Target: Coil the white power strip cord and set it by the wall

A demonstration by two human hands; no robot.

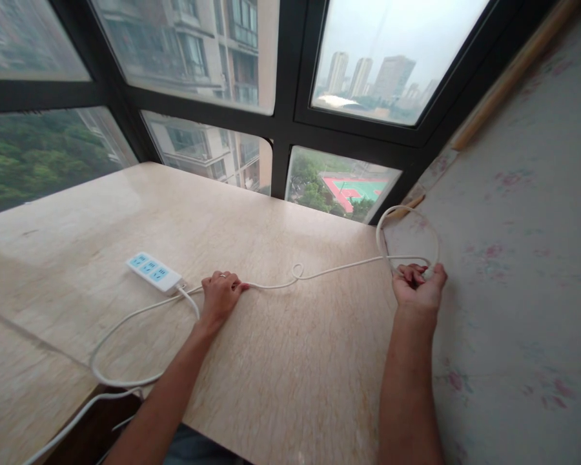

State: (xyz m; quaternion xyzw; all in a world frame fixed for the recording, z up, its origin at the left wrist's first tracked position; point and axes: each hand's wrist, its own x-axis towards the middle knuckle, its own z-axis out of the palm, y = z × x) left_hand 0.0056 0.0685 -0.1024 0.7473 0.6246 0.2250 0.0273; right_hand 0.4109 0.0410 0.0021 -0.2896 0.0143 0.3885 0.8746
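A white power strip (153,272) with blue sockets lies on a beige marble window ledge (281,361). Its white cable (319,273) runs rightward across the ledge with a small kink in the middle. My left hand (219,296) rests knuckles-up on the ledge with its fingers closed on the cable near the strip. My right hand (419,286) is at the right end of the ledge, fingers closed on the cable, which forms an upright loop (407,229) above it. Another length of cable curves off the front edge at lower left.
Dark-framed bay windows (283,126) stand right behind the ledge, looking out on buildings and trees. A wall with pale floral wallpaper (523,258) closes the right side. The ledge's front edge drops off at lower left.
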